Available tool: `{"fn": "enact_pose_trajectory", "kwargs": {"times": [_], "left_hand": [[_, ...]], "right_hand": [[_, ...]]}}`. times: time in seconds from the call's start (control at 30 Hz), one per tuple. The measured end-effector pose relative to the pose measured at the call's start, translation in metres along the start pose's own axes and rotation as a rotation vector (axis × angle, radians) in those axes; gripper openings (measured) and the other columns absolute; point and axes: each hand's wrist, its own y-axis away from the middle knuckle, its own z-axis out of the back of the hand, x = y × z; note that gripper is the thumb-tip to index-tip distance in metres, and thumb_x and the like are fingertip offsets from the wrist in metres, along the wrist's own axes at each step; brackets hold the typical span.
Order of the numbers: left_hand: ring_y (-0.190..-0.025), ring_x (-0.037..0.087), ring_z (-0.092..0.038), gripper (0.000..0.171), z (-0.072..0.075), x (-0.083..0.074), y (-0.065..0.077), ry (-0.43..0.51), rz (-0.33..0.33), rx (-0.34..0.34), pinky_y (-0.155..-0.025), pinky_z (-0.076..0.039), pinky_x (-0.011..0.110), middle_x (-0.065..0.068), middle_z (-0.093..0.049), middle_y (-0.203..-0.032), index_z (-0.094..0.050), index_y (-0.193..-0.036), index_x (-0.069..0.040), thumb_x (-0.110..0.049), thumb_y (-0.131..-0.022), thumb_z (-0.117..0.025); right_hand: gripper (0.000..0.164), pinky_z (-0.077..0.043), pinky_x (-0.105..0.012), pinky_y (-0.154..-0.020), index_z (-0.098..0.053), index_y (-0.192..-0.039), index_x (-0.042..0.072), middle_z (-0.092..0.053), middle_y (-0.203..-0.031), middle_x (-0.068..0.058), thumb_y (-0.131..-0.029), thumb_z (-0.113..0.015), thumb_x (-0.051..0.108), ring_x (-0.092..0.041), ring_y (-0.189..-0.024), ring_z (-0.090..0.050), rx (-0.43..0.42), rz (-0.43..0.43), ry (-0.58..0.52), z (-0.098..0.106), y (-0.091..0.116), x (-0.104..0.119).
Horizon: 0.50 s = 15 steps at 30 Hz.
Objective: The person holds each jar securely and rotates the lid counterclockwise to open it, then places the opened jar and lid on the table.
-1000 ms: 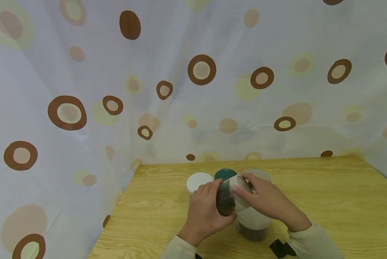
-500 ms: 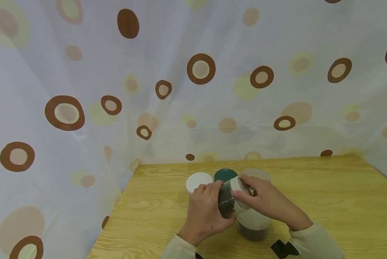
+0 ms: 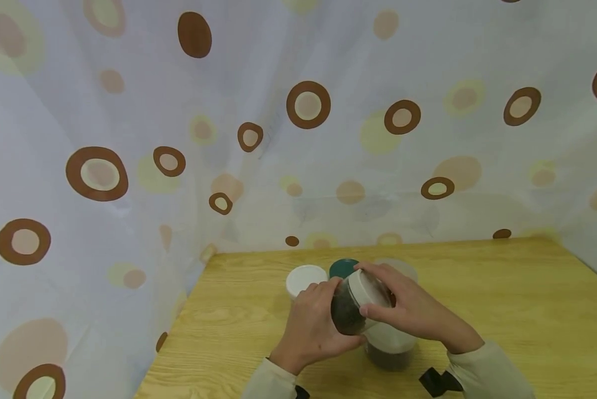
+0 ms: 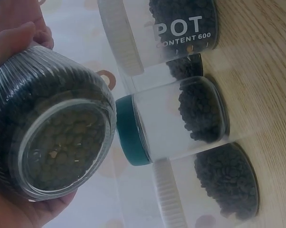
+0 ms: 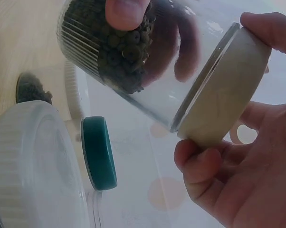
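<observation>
My left hand (image 3: 312, 327) grips a clear ribbed glass jar (image 3: 345, 307), tilted with its mouth up to the right. Dark, small rounded pieces lie inside, showing through the round base (image 4: 64, 147) in the left wrist view. A cream lid (image 5: 224, 90) sits at the jar's mouth, with a thin line between its edge and the glass. My right hand (image 3: 410, 305) holds this lid by its rim, thumb and fingers on opposite sides. Both hands are above the wooden table, close over a large clear jar (image 3: 390, 354).
Behind the hands stand a white-lidded jar (image 3: 306, 280), a green-lidded jar (image 3: 343, 267) and another pale-lidded jar (image 3: 399, 267). Dark pieces fill the lower part of the green-lidded jar. A spotted curtain (image 3: 258, 183) borders the wooden table (image 3: 238, 327) at back and sides.
The held jar has tipped slightly, turning its lid more towards the head camera. My right fingers and thumb have spread wider around the lid's rim. The standing jars stay put.
</observation>
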Motion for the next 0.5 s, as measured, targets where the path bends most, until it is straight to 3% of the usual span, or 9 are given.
{"fn": "enact_pose_trajectory", "kwargs": {"times": [0.33,0.5], "left_hand": [[-0.095,0.012,-0.063,0.088,0.0007,0.0017,0.0008,-0.054,-0.034,-0.037,-0.074,-0.048,0.026,-0.005,-0.068,-0.108,-0.052,-0.133,-0.016,-0.060,-0.064,-0.083],[-0.094,0.011,-0.063,0.087,-0.0001,0.0015,0.0026,-0.087,-0.020,-0.051,-0.073,-0.049,0.027,-0.006,-0.069,-0.106,-0.054,-0.131,-0.015,-0.059,-0.062,-0.084]], "right_hand": [[0.063,-0.048,-0.024,-0.063,-0.038,-0.151,0.017,-0.055,-0.128,-0.010,-0.096,-0.066,0.029,-0.006,-0.082,-0.050,0.030,-0.046,-0.052,-0.0019,0.0018,-0.0042],[0.063,-0.048,-0.024,-0.065,-0.034,-0.154,0.010,-0.054,-0.136,-0.014,-0.100,-0.059,0.033,-0.009,-0.090,-0.054,0.072,-0.101,-0.045,-0.0002,0.0024,-0.0040]]}}
